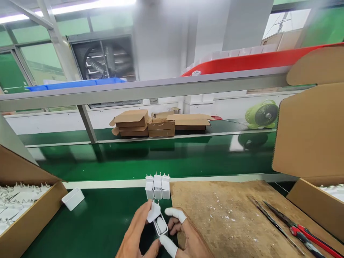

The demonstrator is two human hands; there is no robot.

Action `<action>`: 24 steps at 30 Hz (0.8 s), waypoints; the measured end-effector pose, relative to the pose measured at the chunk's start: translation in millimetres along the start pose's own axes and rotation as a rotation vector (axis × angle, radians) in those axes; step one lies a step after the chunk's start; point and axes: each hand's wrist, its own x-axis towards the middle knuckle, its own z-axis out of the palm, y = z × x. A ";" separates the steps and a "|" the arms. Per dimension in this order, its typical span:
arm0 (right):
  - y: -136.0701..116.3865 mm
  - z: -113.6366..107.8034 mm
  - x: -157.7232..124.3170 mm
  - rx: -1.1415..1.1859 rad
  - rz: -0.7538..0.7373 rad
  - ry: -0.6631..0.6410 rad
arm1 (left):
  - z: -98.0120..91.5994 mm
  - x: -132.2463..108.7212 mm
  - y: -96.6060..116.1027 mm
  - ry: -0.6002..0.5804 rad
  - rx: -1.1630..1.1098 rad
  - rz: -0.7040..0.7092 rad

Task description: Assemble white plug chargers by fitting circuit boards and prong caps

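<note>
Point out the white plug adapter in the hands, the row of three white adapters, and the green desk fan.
white plug adapter [158, 222], head view, its body.
row of three white adapters [157, 187], head view, middle one.
green desk fan [262, 114], head view, grille.

Both hands [161, 233] grip, apparently, a white charger [159, 222].

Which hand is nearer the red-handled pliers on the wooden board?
Right. The right hand is at the board's left edge, well left of the pliers; the left hand lies farther left, over the green belt.
</note>
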 end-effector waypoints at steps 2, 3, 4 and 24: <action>6.9 2.8 0.0 0.016 0.012 -0.030 | 0.4 1.3 2.6 0.004 0.032 0.104; 8.2 3.2 -0.2 0.019 0.006 -0.049 | 1.3 2.1 3.2 0.015 0.038 0.149; 8.0 3.0 -0.6 0.017 -0.007 -0.063 | 2.3 2.9 3.3 0.035 0.038 0.180; -18.6 -1.4 -3.1 -0.144 -0.005 -0.085 | -11.9 17.8 10.3 -0.004 -0.031 0.089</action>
